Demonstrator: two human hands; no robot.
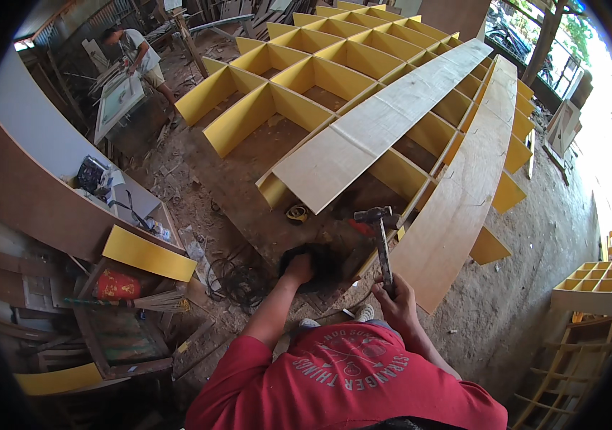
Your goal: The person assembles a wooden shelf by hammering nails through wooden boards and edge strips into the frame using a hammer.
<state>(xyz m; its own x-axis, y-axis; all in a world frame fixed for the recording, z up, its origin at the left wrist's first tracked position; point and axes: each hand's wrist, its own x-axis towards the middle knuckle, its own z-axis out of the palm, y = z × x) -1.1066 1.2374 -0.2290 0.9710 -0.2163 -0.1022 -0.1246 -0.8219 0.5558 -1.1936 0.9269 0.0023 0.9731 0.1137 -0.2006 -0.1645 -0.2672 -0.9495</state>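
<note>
The grip of the right hand [398, 301] was closed round the hammer [383, 247], left of the pale board [456, 222] lying across the yellow lattice [241, 122]. The left hand [300, 268] was sunk in a dark bag [329, 266] — its closure couldn't be told. Nails [446, 174] stood up (some leaning) — a glancing blow might bend them; blind groping risked a prick.
</note>
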